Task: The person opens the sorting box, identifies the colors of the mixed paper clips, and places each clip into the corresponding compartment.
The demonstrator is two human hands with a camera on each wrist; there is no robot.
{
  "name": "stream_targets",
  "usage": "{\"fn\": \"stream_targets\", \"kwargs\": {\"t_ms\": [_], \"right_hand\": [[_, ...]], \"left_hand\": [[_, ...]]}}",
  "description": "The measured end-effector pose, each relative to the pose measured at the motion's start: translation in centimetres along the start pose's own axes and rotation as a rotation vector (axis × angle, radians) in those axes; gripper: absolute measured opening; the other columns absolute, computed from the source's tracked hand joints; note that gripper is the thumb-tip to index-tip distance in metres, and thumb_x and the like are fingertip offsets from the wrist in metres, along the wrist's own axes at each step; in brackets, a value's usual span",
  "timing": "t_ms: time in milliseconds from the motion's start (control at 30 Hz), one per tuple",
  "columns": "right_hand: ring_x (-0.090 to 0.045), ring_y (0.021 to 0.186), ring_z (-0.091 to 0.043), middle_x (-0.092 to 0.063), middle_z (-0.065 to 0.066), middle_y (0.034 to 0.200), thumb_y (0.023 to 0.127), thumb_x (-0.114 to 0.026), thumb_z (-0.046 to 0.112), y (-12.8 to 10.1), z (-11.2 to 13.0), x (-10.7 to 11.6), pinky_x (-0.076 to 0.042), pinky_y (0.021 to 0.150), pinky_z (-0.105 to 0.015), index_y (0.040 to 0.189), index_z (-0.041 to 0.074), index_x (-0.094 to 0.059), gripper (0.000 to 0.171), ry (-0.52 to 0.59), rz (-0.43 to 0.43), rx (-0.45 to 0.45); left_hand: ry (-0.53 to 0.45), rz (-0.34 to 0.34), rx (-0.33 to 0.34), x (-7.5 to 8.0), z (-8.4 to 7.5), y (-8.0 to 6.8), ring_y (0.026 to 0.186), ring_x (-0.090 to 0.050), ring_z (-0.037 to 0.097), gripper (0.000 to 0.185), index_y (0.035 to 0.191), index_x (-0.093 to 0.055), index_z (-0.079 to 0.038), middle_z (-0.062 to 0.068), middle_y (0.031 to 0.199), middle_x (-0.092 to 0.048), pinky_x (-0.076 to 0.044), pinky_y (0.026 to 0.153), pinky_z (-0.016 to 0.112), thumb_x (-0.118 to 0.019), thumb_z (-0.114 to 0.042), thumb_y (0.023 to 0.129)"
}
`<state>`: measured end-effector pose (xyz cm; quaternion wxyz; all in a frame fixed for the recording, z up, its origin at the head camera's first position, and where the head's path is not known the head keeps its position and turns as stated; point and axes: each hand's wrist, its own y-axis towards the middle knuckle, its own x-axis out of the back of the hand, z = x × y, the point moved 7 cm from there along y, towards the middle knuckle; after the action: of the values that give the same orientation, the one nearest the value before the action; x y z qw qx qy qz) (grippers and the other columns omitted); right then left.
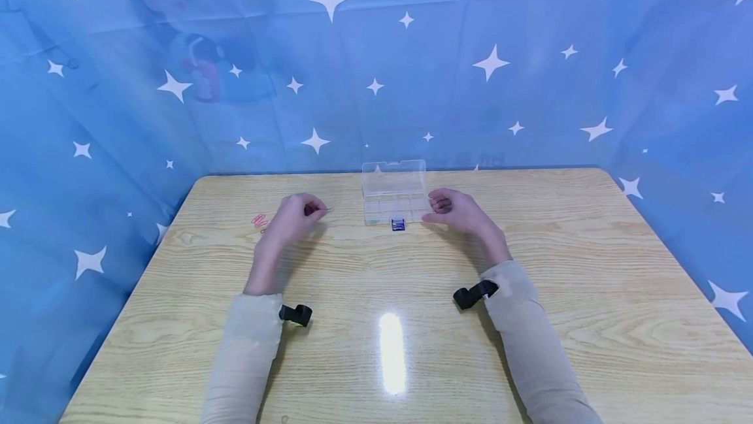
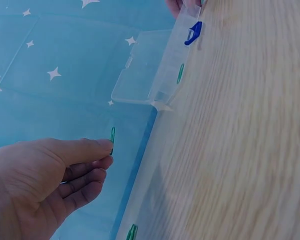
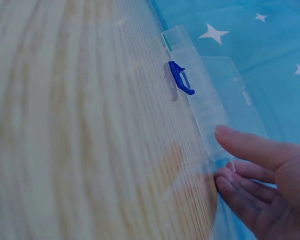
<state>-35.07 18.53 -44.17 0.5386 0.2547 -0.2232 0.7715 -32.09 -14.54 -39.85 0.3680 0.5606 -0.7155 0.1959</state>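
My left hand [image 1: 296, 216] pinches a green paper clip [image 2: 113, 135] between thumb and forefinger, holding it upright above the table left of the box. The clear plastic box [image 1: 379, 220] stands with its lid [image 1: 394, 179] raised at the back and its blue latch [image 1: 398, 225] hanging down in front. Inside its left end lies another green paper clip [image 2: 180, 73]. At the other end, my right hand [image 1: 461, 212] holds the box by its right corner, thumb [image 3: 235, 140] at the front wall and fingers curled at the side.
Pink paper clips [image 1: 259, 220] lie on the wooden table [image 1: 353, 280] left of my left hand. Green clips [image 2: 132, 232] lie close by, partly cut off in the left wrist view. A blue starry cloth [image 1: 376, 51] hangs behind the table's back edge.
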Motion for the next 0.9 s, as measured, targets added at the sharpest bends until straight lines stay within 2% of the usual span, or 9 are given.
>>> {"fn": "stream_targets", "kwargs": {"t_ms": [900], "right_hand": [[-0.057, 0.118, -0.033, -0.060, -0.018, 0.126, 0.091, -0.078, 0.024, 0.2, 0.0, 0.0, -0.045, 0.104, -0.045, 0.141, -0.004, -0.050, 0.063, 0.007, 0.009, -0.010]], "left_hand": [[-0.051, 0.005, -0.061, -2.5, -2.9, 2.6, 0.085, -0.065, 0.023, 0.015, 0.106, -0.073, 0.003, 0.013, 0.096, -0.071, -0.055, 0.078, 0.034, -0.067, -0.009, 0.098]]}}
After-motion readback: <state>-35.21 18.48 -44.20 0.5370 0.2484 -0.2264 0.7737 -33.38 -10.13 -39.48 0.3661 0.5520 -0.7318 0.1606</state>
